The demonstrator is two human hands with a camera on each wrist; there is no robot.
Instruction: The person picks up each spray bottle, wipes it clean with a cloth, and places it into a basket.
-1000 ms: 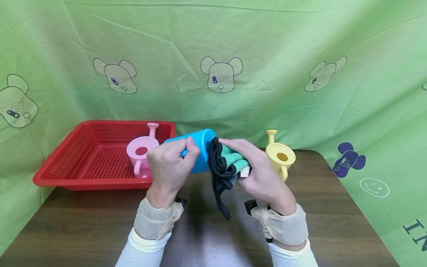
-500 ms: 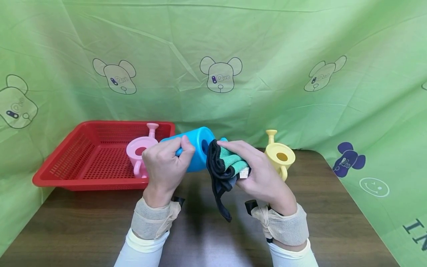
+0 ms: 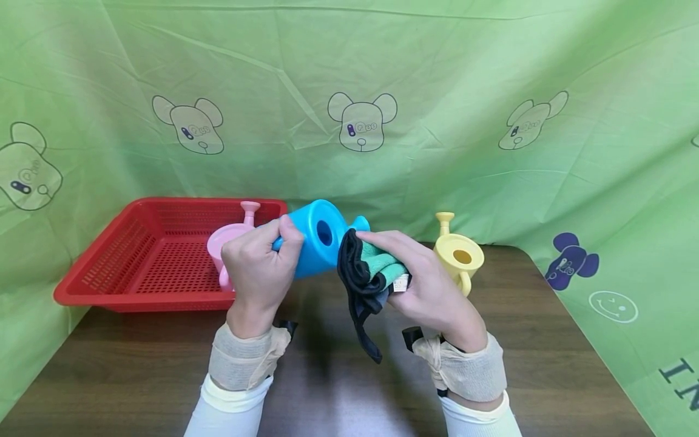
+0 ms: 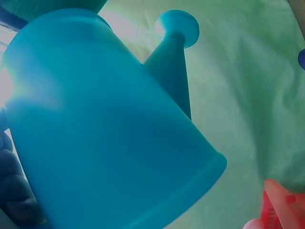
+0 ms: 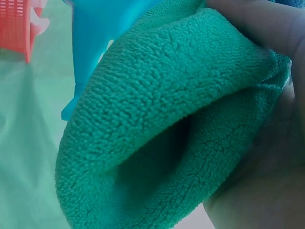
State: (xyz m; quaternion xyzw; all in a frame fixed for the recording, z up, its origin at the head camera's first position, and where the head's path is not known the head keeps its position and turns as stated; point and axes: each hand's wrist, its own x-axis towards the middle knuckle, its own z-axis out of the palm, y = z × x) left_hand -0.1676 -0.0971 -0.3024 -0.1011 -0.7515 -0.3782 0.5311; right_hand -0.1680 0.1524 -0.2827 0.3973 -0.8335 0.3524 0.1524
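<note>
My left hand (image 3: 261,267) grips the handle of a blue watering can (image 3: 314,258), holding it tilted above the table with its round top opening towards the right. In the left wrist view the can's body (image 4: 105,124) fills much of the frame, and its spout (image 4: 174,62) points up. My right hand (image 3: 431,279) holds a bunched green cloth (image 3: 382,264) with black edging and a white tag. The cloth overlaps the can's rim and spout in the head view, and one black-edged corner dangles. Up close, the right wrist view shows the cloth's fluffy fold (image 5: 157,86).
A red plastic basket (image 3: 164,300) stands at the left, with a pink watering can (image 3: 221,240) inside its right end. Behind my right hand, a yellow watering can (image 3: 459,252) stands on the brown wooden table (image 3: 349,388). A green printed curtain (image 3: 437,170) hangs close behind.
My left hand has drawn the blue can leftward and turned it, bringing more of its top opening and its spout head into sight. My right hand and the cloth have hardly moved.
</note>
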